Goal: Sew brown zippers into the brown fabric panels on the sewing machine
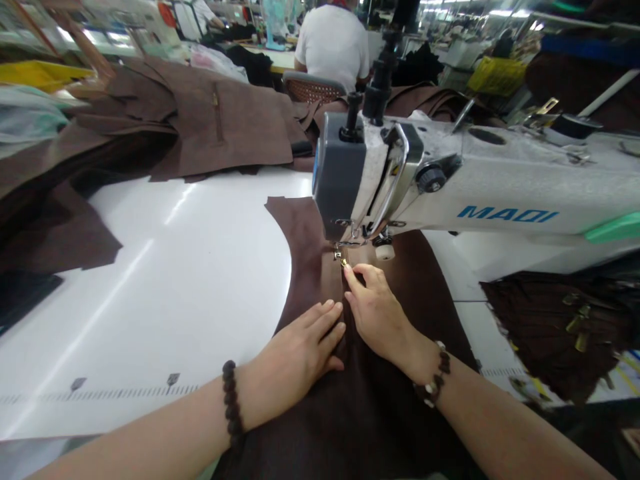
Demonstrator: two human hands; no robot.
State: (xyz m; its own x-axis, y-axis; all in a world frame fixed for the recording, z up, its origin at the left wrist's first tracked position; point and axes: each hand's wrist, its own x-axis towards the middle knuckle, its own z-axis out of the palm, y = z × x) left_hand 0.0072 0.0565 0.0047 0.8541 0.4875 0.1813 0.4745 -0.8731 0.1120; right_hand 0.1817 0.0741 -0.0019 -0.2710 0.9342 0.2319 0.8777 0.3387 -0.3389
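Observation:
Under the head of a white sewing machine [500, 180] lies a dark brown panel [400, 373], with a zipper line running towards the presser foot [337, 253]. My left hand [300, 353] rests flat on the panel, left of the zipper line, fingers stretched out and holding nothing. My right hand [377, 310] is closed just in front of the presser foot, its thumb and index finger at a small gold zipper pull [344, 263].
Brown pieces [240, 127] are heaped along the table's back edge and left side. More brown pieces with gold zipper pulls [560, 333] lie at the right. Behind the machine a person in a white shirt [333, 43] sits facing away. White tabletop [200, 287] shows at the left.

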